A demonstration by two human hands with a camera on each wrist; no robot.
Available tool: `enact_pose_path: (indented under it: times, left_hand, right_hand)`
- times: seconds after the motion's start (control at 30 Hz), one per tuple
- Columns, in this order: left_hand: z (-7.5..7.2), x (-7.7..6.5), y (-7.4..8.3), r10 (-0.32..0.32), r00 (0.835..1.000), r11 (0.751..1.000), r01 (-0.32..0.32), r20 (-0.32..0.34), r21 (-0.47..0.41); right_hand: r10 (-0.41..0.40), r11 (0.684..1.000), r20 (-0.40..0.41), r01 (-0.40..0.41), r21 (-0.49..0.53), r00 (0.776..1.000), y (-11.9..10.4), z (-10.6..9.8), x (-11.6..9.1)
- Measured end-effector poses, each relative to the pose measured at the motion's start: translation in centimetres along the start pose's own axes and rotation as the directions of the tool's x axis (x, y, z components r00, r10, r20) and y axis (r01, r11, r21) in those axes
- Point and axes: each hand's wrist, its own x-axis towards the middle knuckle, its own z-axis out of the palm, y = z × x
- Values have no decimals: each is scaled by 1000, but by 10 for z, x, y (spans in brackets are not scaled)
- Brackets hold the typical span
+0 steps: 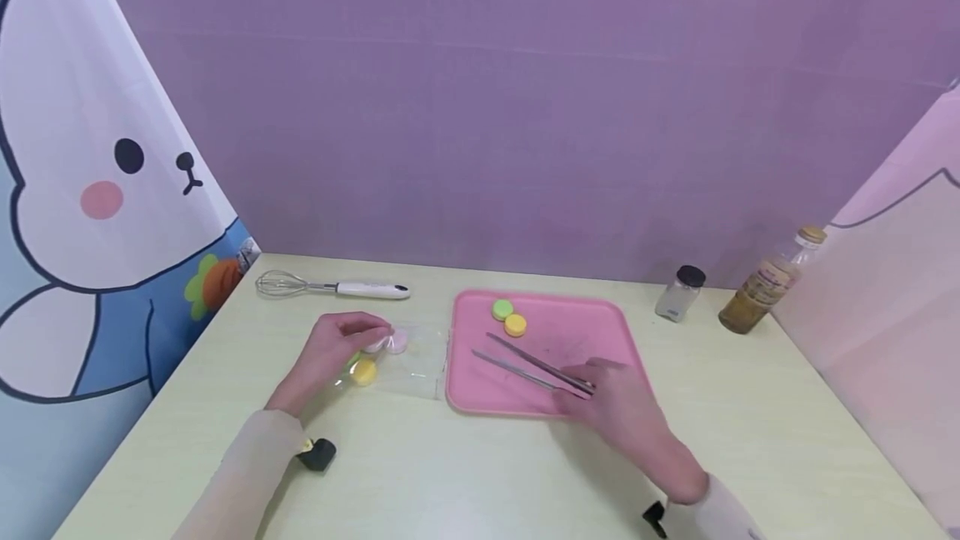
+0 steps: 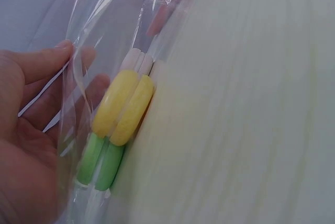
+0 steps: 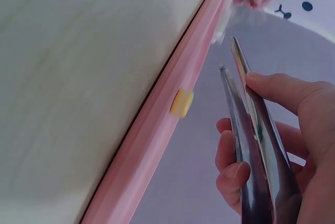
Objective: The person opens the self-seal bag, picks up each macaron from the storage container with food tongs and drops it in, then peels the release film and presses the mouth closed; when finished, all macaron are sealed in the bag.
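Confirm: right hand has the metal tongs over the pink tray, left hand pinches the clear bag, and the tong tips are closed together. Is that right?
Not quite: the tong tips are apart, not closed, as the head view shows. The right hand has the metal tongs over the pink tray, and the left hand pinches the clear bag.
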Motion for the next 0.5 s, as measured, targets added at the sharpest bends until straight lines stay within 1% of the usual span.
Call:
enact_pose_path:
  times: [0.2, 0.3, 0.5]
  left_hand:
    - [-1, 0, 1, 1, 1000, 1000, -1, 0, 13]
    - [-1, 0, 1, -6, 1000, 1000, 6, 1, 9]
    - [0, 0, 0, -1, 1000, 1000, 1, 2, 4]
  right_hand:
    - [-4, 999, -31, 3, -44, 1000, 20, -12, -14]
    - [-4, 999, -44, 2, -46, 999, 29, -15, -19]
    - [57, 998, -26, -58, -28, 998, 46, -24, -22]
